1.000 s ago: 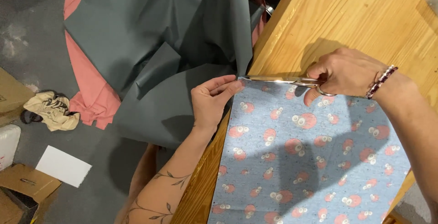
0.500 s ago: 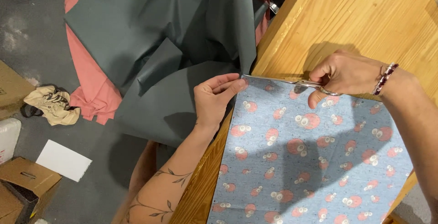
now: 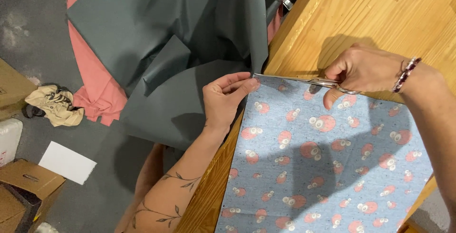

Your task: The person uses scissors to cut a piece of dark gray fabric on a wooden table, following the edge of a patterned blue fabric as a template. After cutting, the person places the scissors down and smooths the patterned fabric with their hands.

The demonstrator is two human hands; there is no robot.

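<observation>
Scissors (image 3: pixel 304 79) sit in the right hand (image 3: pixel 365 69)'s closed grip; left hand (image 3: pixel 223 97) pinches blue fabric (image 3: pixel 323 166)'s corner.

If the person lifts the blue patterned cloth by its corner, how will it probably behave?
The blue patterned cloth lies flat on the wooden table, so it is probably thin, light and floppy. The left hand pinches its corner; lifted there, it would likely sag.

Bare arms: a leafy vine tattoo on the left forearm (image 3: pixel 166 199), a beaded bracelet (image 3: pixel 406 74) on the right wrist.
</observation>
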